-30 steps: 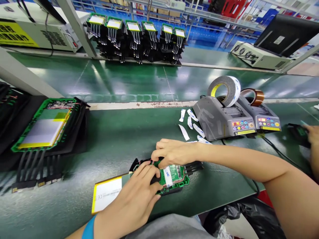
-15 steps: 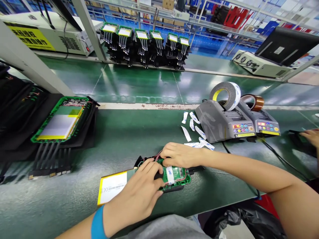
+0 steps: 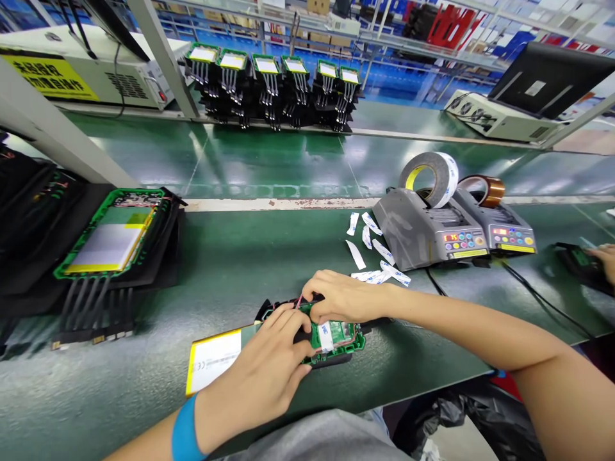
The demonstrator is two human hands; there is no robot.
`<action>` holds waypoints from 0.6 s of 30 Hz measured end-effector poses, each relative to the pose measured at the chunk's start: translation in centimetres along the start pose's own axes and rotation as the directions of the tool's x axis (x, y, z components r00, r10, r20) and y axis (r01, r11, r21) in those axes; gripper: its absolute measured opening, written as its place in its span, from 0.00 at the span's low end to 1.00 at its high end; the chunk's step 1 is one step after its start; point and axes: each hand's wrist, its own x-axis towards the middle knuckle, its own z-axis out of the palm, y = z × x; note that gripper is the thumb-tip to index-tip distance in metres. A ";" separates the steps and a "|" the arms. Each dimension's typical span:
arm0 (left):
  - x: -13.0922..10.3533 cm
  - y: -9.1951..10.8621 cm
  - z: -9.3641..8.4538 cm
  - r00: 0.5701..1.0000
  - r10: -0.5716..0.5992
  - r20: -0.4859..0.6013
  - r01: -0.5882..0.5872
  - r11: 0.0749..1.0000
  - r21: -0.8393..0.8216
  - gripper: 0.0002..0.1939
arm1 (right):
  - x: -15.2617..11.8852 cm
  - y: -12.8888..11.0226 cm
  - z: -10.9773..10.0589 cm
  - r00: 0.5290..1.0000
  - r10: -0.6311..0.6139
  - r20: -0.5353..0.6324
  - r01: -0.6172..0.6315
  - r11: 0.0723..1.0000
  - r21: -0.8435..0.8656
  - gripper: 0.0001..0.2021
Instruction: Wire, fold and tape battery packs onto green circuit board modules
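A green-framed electronic casing [image 3: 343,342] with a circuit board inside lies on the bench in front of me. A white strip of 3M tape [image 3: 325,337] crosses its board. My left hand [image 3: 266,358] is wrapped over the casing's left part, thumb at the near edge, covering much of it. At the far edge, my right hand [image 3: 339,296] is closed in a pinch, with thin red wires [image 3: 298,301] at its fingertips. A flat battery pack [image 3: 214,360], white with yellow edges, sticks out to the left, partly under my left hand.
Tape strips [image 3: 383,251] lie before two tape dispensers [image 3: 430,230]. A similar open casing [image 3: 113,234] with black ribbon cables rests on black pieces at left. Several more units [image 3: 266,67] line the rear shelf. Another person's hand [image 3: 606,261] is at far right.
My right fingers have shifted slightly at the casing's far edge, by the red wires. My left hand stays on the casing. The view has moved a little.
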 end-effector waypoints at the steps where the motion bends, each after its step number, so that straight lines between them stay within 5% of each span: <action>1: 0.0 0.0 0.0 1.000 -0.004 0.001 0.004 1.000 0.002 0.09 | 0.1 0.0 0.1 1.000 -0.009 0.000 0.009 1.000 -0.006 0.11; 18: 0.2 0.2 -0.1 1.000 0.008 0.003 -0.008 1.000 0.001 0.09 | -0.9 -1.2 0.5 0.999 -0.037 -0.006 0.038 0.998 0.060 0.12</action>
